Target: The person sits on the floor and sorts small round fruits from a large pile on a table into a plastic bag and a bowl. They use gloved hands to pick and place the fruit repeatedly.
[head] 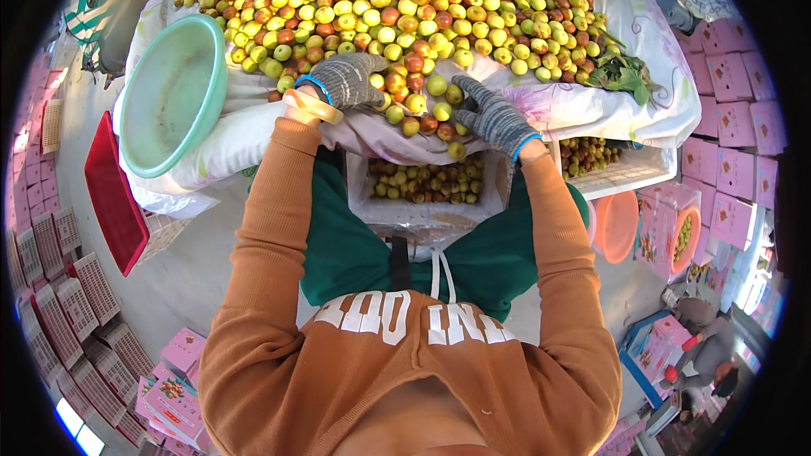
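Observation:
Jujubes [380,0] in green, yellow and reddish brown lie heaped on a cloth-covered table [570,104]. My left hand [348,80], in a grey knitted glove with a blue cuff, rests at the near edge of the heap, its fingers pointing right beside the fruit; whether it holds one is hidden. My right hand [491,115], gloved alike, lies to the right of a small group of jujubes at the cloth's edge, fingers extended and touching or close beside them. Below the edge, between my knees, a lined crate [431,212] holds more jujubes.
A green plastic basin [171,95] sits at the table's left. A second white crate [633,177] with jujubes is at the right, near orange basins [616,227]. Leaves [624,76] lie by the heap. Red and white crates, stacked pink boxes [735,126] and several people are around.

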A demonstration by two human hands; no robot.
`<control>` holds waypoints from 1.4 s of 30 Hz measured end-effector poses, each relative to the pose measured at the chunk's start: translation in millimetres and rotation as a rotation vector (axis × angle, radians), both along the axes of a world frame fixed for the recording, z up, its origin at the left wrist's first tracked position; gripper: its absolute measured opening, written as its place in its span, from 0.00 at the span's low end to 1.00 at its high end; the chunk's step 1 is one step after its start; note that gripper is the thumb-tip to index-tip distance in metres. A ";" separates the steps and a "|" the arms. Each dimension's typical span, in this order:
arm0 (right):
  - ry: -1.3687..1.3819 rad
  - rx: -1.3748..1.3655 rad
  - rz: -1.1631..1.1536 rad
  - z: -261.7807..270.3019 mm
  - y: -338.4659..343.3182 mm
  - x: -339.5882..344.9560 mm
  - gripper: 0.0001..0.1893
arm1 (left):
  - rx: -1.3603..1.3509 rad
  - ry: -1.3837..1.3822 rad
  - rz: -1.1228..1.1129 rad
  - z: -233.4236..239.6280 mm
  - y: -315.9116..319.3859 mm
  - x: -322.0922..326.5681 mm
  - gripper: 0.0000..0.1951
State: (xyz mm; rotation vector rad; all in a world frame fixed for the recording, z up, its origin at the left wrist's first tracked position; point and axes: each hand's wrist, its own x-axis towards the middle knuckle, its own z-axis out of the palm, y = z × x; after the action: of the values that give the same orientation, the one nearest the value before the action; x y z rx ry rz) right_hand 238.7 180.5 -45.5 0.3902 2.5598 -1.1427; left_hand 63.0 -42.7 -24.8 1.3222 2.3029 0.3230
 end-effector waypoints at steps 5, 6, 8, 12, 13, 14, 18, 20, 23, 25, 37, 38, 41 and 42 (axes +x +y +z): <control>0.012 0.146 -0.032 -13.6 -6.8 -5.6 0.25 | -0.006 -0.038 -0.086 7.9 7.0 8.9 0.29; 0.008 0.123 -0.030 -15.0 -5.5 -5.4 0.24 | -0.015 -0.053 -0.099 9.0 7.0 10.3 0.29; 0.028 0.057 -0.027 -16.8 -2.4 -4.3 0.24 | -0.033 -0.053 -0.139 9.8 6.9 11.9 0.29; 0.138 -0.123 -0.063 -16.0 1.1 -1.3 0.26 | -0.040 -0.106 -0.167 5.7 7.0 12.4 0.25; 0.151 -0.164 -0.091 -14.8 0.9 -0.7 0.26 | -0.037 -0.112 -0.178 4.4 7.2 12.1 0.25; 0.162 -0.144 -0.080 -13.2 0.4 -0.6 0.26 | -0.033 -0.116 -0.190 3.3 7.8 11.7 0.25; 0.182 -0.088 -0.088 -5.0 -2.7 -1.6 0.24 | -0.106 -0.148 -0.261 4.0 10.3 15.3 0.30; 0.203 -0.064 -0.092 -1.6 -3.1 -2.5 0.24 | -0.057 -0.195 -0.262 7.9 11.0 19.1 0.30; 0.203 -0.016 -0.090 0.7 -2.1 -1.9 0.24 | 0.001 -0.286 -0.262 15.9 10.0 18.5 0.26; 0.226 -0.009 -0.085 0.6 -1.1 -0.6 0.24 | 0.102 -0.296 -0.396 20.6 7.2 8.9 0.22; 0.084 -0.073 0.068 10.6 -4.6 -0.4 0.35 | 0.352 -0.015 -0.227 -24.1 -10.7 -20.3 0.17; 0.068 -0.068 0.066 10.9 -5.4 0.0 0.36 | 0.248 -0.053 -0.107 -24.9 -10.3 -18.3 0.16; -0.034 0.010 0.105 10.2 -6.1 0.4 0.36 | 0.198 -0.118 -0.057 -17.7 -8.2 -12.0 0.16; -0.026 -0.001 0.103 9.8 -5.9 0.5 0.33 | 0.182 -0.108 -0.072 -13.6 -6.3 -9.1 0.17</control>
State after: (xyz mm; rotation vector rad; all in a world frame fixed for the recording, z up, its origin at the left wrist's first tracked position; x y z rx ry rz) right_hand 239.1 174.6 -35.7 0.2671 2.5251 -1.0949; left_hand 53.9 -49.0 -38.4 1.4337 2.1732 0.5775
